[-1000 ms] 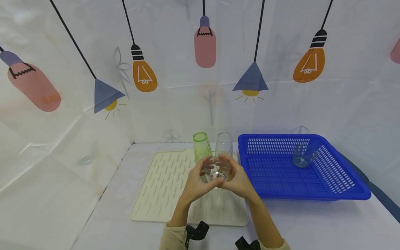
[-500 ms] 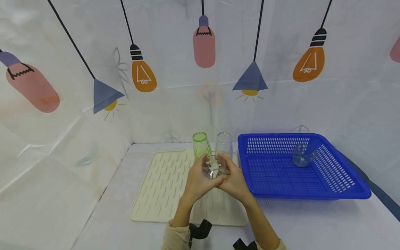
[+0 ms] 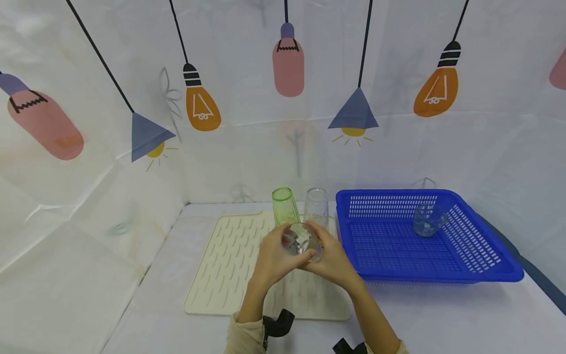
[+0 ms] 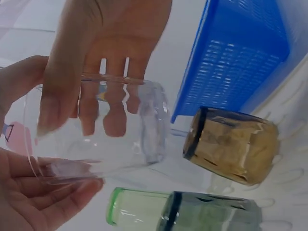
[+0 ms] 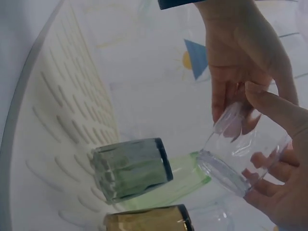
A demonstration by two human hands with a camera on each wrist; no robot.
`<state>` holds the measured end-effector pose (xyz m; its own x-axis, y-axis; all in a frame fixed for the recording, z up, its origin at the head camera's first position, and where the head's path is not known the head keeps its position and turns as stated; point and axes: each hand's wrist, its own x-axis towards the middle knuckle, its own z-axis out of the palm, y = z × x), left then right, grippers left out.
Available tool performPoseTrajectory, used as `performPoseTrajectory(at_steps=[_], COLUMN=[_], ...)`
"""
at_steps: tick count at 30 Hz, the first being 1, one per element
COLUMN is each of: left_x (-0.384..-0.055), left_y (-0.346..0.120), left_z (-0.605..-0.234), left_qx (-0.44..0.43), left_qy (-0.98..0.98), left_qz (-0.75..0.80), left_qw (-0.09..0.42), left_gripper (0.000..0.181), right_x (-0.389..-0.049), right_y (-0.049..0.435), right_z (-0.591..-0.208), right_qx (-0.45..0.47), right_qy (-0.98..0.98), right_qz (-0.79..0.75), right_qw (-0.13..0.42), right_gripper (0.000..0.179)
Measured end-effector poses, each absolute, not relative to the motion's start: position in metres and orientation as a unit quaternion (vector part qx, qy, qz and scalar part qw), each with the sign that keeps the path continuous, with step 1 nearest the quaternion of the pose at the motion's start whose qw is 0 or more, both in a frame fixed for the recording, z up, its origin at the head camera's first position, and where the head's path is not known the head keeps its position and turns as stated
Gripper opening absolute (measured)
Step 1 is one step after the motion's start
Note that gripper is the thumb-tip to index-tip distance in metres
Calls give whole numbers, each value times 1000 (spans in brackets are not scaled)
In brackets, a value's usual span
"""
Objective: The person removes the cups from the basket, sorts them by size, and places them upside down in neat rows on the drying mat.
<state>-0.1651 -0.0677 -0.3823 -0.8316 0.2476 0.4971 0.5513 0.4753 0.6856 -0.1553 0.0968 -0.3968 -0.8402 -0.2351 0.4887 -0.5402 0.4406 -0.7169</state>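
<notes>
A clear drinking glass [image 3: 301, 240] is held tilted in the air between both hands, over the cream drying mat [image 3: 234, 265]. My left hand [image 3: 270, 256] grips one side of it, and my right hand [image 3: 332, 261] grips the other, the thumbs on the near side. In the left wrist view, fingers show through the clear wall of the glass [image 4: 125, 149]. Behind the hands, a green glass [image 3: 283, 204] and a tall clear glass [image 3: 317, 205] stand on the mat. An amber glass [image 4: 236, 147] and a grey-green glass [image 5: 132, 168] appear in the wrist views; the hands mostly hide them from the head view.
To the right of the mat sits a blue perforated plastic basket [image 3: 398, 268], with one clear glass [image 3: 428, 221] lying inside. Under everything is a white-covered table [image 3: 155, 314]. A white sheet printed with lamps [image 3: 247, 162] hangs behind and to the left.
Both hands have shifted slightly left with the clear glass, and its tilt has changed in their grip. The basket, mat and standing glasses have stayed put.
</notes>
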Motion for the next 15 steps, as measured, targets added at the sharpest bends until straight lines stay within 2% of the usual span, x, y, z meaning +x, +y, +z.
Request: performPoseTrajectory(at_steps=[4, 11, 15], left_x=[-165, -163, -163], left_y=[-73, -80, -81], left_z=[-390, -406, -412], left_qx=[-224, -162, -131], left_qy=[-788, -666, -624], left_qz=[-555, -728, -770], left_qw=[145, 20, -21], left_gripper=[68, 65, 68], right_x=[-153, -157, -161], right_y=[106, 124, 127], right_z=[-395, -403, -408], right_qx=[231, 218, 221], right_qy=[-844, -814, -792], right_qz=[461, 526, 562], right_qw=[148, 116, 88], right_gripper=[89, 89, 88])
